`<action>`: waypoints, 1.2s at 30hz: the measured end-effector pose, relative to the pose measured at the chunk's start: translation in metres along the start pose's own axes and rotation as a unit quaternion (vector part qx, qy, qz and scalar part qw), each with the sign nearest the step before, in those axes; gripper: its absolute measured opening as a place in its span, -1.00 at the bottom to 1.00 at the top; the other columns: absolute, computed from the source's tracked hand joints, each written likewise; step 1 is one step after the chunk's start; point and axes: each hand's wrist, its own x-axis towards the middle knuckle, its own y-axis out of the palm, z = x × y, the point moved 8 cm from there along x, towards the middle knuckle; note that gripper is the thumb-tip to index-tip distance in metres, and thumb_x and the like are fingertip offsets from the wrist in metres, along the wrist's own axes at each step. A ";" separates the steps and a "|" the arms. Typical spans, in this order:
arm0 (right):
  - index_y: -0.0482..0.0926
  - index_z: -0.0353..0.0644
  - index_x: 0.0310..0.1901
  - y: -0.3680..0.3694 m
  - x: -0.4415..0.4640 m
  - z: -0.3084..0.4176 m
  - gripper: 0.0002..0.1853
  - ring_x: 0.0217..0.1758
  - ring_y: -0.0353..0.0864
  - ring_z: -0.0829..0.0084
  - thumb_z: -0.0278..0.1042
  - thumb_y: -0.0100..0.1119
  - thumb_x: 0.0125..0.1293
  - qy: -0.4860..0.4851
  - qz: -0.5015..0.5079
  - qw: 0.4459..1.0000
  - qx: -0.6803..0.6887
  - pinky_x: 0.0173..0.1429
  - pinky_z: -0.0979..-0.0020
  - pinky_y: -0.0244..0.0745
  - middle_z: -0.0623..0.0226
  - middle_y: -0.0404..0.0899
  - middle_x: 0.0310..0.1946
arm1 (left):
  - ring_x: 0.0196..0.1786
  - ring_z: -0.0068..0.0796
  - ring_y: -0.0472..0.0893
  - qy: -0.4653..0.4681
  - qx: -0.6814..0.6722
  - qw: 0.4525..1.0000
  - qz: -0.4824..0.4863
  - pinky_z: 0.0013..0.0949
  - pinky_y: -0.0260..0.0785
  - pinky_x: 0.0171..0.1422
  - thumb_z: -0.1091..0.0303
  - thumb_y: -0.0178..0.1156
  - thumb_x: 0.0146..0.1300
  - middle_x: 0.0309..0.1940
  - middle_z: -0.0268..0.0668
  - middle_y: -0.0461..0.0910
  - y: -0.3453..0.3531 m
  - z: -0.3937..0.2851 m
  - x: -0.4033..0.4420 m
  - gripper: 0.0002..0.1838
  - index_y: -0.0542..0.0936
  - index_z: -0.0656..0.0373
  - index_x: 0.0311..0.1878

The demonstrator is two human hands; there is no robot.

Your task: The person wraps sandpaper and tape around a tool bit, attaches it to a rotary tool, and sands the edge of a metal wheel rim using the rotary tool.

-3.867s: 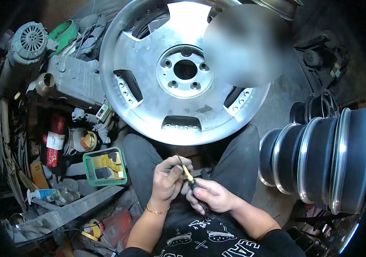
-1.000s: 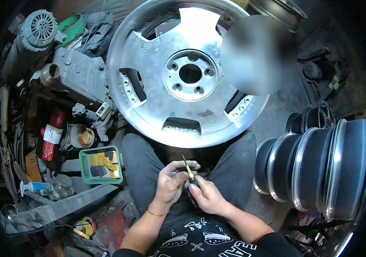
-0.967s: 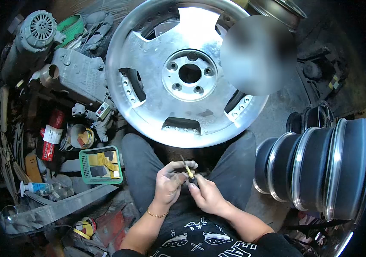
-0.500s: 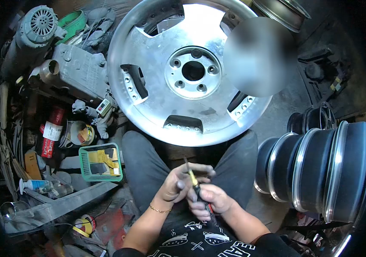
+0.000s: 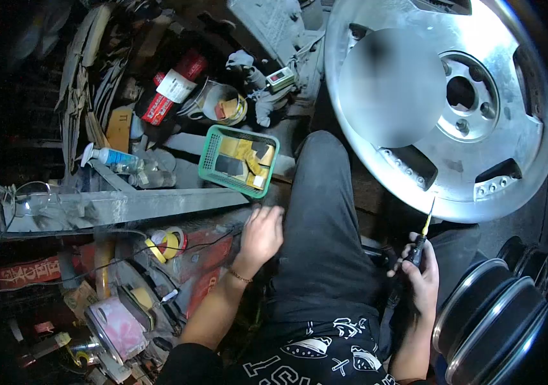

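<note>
My right hand (image 5: 420, 273) is closed around a slim black hand tool (image 5: 415, 252) with a yellow collar and a thin metal tip. The tip points up at the lower rim of a large silver wheel (image 5: 456, 168); whether it touches cannot be told. My left hand (image 5: 263, 236) is seen from the back, just below a green plastic basket (image 5: 207, 168). Its fingers are loosely bent and apart from the basket, with nothing visible in them. Inside the basket lie yellow and dark sanding pads (image 5: 230, 165).
Bare wheel barrels (image 5: 488, 321) stand at lower right. On the left are a grey metal beam (image 5: 177, 206), a spray bottle (image 5: 110, 157), a red-and-white roll (image 5: 174, 86) and a bucket (image 5: 240, 109). Tape rolls (image 5: 168, 246) and a dark cable (image 5: 120, 258) lie lower left.
The view has turned left, so the wheel now sits at upper right. My left hand has left the tool and moved toward the basket. My right hand keeps the tool near the rim.
</note>
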 end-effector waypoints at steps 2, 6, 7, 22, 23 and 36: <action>0.25 -0.36 0.32 0.006 0.001 -0.002 -0.42 -0.23 0.55 0.47 -0.63 0.11 0.25 0.011 0.008 1.000 -0.008 -0.09 0.35 0.64 0.32 0.41 -0.22 | -0.06 -0.09 0.56 -0.015 0.211 0.972 0.101 -0.10 0.42 0.03 0.37 0.10 0.25 -0.21 -0.10 0.59 0.035 0.050 -0.024 -0.84 0.59 0.16 -0.16; 0.29 -0.38 0.31 0.014 0.006 0.000 -0.47 -0.12 0.62 0.44 -0.53 0.15 0.33 0.017 0.078 0.996 -0.026 0.03 0.35 0.59 0.26 0.54 -0.16 | -0.12 -0.17 0.64 -0.124 0.355 0.907 0.190 -0.11 0.51 -0.10 0.36 0.05 0.25 -0.23 -0.16 0.62 0.073 0.154 -0.032 -0.84 0.62 0.12 -0.25; 0.29 -0.37 0.31 0.013 0.008 0.001 -0.48 -0.08 0.63 0.44 -0.50 0.16 0.35 0.010 0.092 0.995 -0.046 0.04 0.37 0.58 0.23 0.58 -0.10 | -0.20 -0.12 0.67 -0.092 0.321 0.931 0.147 -0.09 0.53 -0.17 0.37 0.05 0.24 -0.32 -0.15 0.65 0.089 0.187 -0.038 -0.84 0.63 0.11 -0.27; 0.27 -0.15 0.12 0.010 0.019 0.023 -0.74 0.17 0.54 0.01 -0.30 -0.04 0.51 -0.125 -0.062 0.920 0.366 0.32 -0.01 0.42 0.06 0.51 -0.05 | -0.32 -0.31 0.61 0.135 -0.214 0.966 -0.047 -0.37 0.46 -0.16 0.50 0.32 0.14 -0.33 -0.18 0.64 -0.080 -0.128 0.011 -0.77 0.68 0.30 -0.11; 0.28 -0.15 0.12 0.009 0.024 0.031 -0.77 0.16 0.55 0.01 -0.30 -0.08 0.53 -0.145 -0.057 0.917 0.367 0.32 -0.01 0.43 0.07 0.51 -0.04 | -0.31 -0.35 0.61 0.143 -0.229 0.963 -0.007 -0.42 0.44 -0.17 0.54 0.35 0.08 -0.34 -0.19 0.63 -0.076 -0.146 0.005 -0.75 0.68 0.31 -0.12; 0.39 -0.12 0.08 0.021 0.024 0.019 -0.81 0.17 0.55 0.01 -0.31 -0.07 0.53 -0.121 -0.026 0.904 0.409 0.33 -0.03 0.41 0.11 0.56 -0.02 | -0.41 -0.28 0.67 0.126 -0.324 0.937 0.037 -0.36 0.52 -0.32 0.53 0.45 0.01 -0.43 -0.18 0.65 -0.062 -0.184 0.001 -0.82 0.68 0.25 -0.29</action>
